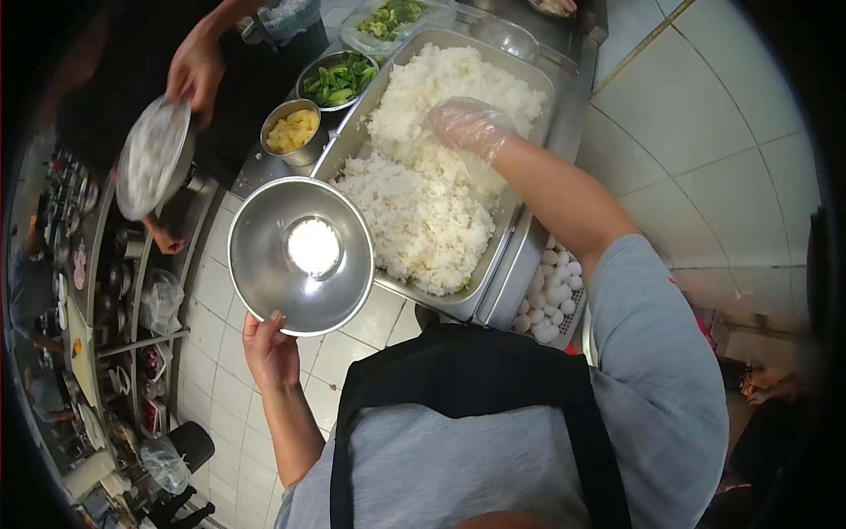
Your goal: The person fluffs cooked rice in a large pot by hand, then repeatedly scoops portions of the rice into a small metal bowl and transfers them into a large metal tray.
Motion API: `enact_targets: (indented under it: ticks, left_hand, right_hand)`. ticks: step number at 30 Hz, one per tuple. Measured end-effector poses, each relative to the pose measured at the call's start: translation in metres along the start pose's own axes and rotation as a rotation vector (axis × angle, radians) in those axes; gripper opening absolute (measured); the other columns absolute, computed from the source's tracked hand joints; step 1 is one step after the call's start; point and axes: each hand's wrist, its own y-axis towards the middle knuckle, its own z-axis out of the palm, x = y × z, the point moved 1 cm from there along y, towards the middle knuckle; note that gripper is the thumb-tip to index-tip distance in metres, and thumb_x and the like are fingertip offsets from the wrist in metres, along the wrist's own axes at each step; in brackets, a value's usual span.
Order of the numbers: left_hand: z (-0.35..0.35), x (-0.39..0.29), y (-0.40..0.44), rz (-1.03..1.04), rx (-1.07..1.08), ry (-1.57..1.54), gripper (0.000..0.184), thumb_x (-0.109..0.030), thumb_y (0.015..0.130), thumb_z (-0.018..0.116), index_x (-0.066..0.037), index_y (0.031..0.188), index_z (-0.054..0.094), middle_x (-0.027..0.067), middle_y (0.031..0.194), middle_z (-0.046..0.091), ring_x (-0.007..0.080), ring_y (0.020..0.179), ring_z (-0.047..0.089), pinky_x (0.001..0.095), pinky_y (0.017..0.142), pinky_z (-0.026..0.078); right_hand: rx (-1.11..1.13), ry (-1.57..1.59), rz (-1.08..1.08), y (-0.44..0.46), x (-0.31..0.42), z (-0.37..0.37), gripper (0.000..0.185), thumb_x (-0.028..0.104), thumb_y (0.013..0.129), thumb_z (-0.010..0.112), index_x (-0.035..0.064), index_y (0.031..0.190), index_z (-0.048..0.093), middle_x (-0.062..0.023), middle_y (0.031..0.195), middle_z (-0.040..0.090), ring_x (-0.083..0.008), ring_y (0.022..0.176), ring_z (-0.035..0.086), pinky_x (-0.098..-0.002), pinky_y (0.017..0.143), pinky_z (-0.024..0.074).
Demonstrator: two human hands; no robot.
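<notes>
My left hand [271, 351] grips the rim of a round metal bowl [264, 234], thumb on the inner side. The bowl tilts toward me, and a bright white patch shows at its bottom; I cannot tell whether this is glare or rice. My right hand [471, 128], in a clear plastic glove, reaches into the white rice [414, 220] in a deep rectangular metal pan [505, 219]. Its fingertips are hidden in the rice. The rice lies in two heaps, one at the far end and one nearer me.
Beyond the bowl stand a metal cup of yellow chunks [293, 130], a bowl of green leaves [339, 81] and a bag of broccoli [388, 19]. Eggs [551, 295] sit right of the pan. At left, a co-worker's hand [196, 75] holds a blurred bowl [154, 159].
</notes>
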Motion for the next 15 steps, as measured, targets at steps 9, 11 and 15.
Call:
enact_targets:
  ticks: [9, 11, 15]
  left_hand:
    - [-0.017, 0.005, -0.005, -0.016, -0.014, 0.011, 0.017, 0.003, 0.075, 0.050, 0.000, 0.091, 0.054, 0.0038, 0.080, 0.058, 0.0057, 0.061, 0.050, 0.0166, 0.055, 0.041]
    - [-0.015, 0.006, -0.008, -0.017, -0.046, 0.023, 0.017, 0.003, 0.076, 0.050, 0.000, 0.091, 0.054, 0.0037, 0.080, 0.058, 0.0056, 0.061, 0.050, 0.0166, 0.055, 0.041]
    - [-0.010, 0.003, -0.007, 0.018, -0.068, 0.041, 0.017, 0.004, 0.076, 0.049, 0.000, 0.092, 0.054, 0.0041, 0.081, 0.058, 0.0057, 0.061, 0.050, 0.0169, 0.055, 0.041]
  right_hand:
    - [-0.002, 0.268, 0.084, 0.030, -0.080, -0.063, 0.030, 0.012, 0.076, 0.061, 0.0134, 0.106, 0.062, -0.0083, 0.106, 0.061, -0.0215, 0.099, 0.056, -0.0357, 0.088, 0.0429]
    - [-0.078, 0.062, 0.021, 0.047, -0.052, -0.025, 0.030, 0.013, 0.078, 0.058, 0.0135, 0.109, 0.060, -0.0076, 0.110, 0.059, -0.0212, 0.101, 0.055, -0.0343, 0.089, 0.0431]
    - [0.081, 0.073, 0.060, 0.027, -0.005, -0.064, 0.031, 0.016, 0.083, 0.052, 0.0195, 0.113, 0.059, -0.0075, 0.110, 0.059, -0.0204, 0.099, 0.056, -0.0313, 0.086, 0.0444]
